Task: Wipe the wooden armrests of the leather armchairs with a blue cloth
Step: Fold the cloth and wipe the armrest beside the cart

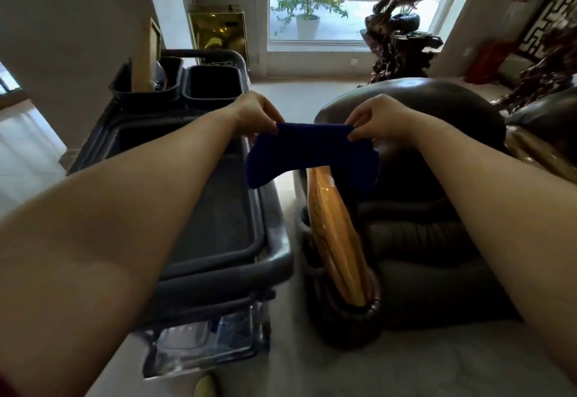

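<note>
A dark blue cloth (307, 154) hangs stretched between my two hands at mid-frame. My left hand (254, 114) pinches its upper left corner and my right hand (376, 119) pinches its upper right corner. Below the cloth runs a glossy golden wooden armrest (335, 234), the left arm of a dark leather armchair (431, 218). The cloth's lower edge hides the armrest's far end; I cannot tell whether it touches the wood.
A dark grey service cart (218, 228) with a tray top and two bins (212, 86) stands close on the left of the armchair. A carved root sculpture (402, 50) stands behind the chair by the window. A narrow strip of floor (285, 197) separates cart and chair.
</note>
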Action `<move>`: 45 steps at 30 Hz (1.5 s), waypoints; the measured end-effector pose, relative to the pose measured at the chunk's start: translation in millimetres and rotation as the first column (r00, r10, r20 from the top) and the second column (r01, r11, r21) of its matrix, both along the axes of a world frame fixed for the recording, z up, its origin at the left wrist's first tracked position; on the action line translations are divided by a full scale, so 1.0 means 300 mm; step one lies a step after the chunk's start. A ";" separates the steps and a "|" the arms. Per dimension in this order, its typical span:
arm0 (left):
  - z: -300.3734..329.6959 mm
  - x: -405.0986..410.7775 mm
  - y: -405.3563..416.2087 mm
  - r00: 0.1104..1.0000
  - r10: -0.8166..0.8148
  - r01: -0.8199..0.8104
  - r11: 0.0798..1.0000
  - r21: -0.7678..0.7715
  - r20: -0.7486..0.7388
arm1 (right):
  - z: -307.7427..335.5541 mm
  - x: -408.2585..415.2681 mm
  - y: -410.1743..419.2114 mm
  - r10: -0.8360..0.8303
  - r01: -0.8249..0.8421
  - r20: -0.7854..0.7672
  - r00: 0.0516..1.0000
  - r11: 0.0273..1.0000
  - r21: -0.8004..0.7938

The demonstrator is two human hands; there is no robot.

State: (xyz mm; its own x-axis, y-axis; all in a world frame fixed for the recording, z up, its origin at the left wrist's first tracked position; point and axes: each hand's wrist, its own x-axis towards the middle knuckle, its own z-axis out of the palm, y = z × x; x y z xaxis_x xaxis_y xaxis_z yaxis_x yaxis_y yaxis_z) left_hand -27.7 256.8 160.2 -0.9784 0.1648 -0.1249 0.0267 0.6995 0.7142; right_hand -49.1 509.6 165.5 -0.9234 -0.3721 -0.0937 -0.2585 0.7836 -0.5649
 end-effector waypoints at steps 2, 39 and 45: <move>-0.020 0.023 0.110 1.000 0.007 -0.007 1.000 -0.014 0.000 | -0.002 0.028 0.101 0.026 -0.026 0.000 1.000 0.999 0.018; -1.194 -0.651 0.596 0.874 0.117 -0.124 0.992 -0.016 0.472 | -1.206 -0.734 0.585 0.008 0.015 0.512 0.859 0.999 -0.040; -1.330 -0.714 0.589 0.873 0.121 -0.076 0.991 -0.112 0.473 | -1.376 -0.803 0.580 0.073 -0.022 0.579 0.812 0.995 -0.094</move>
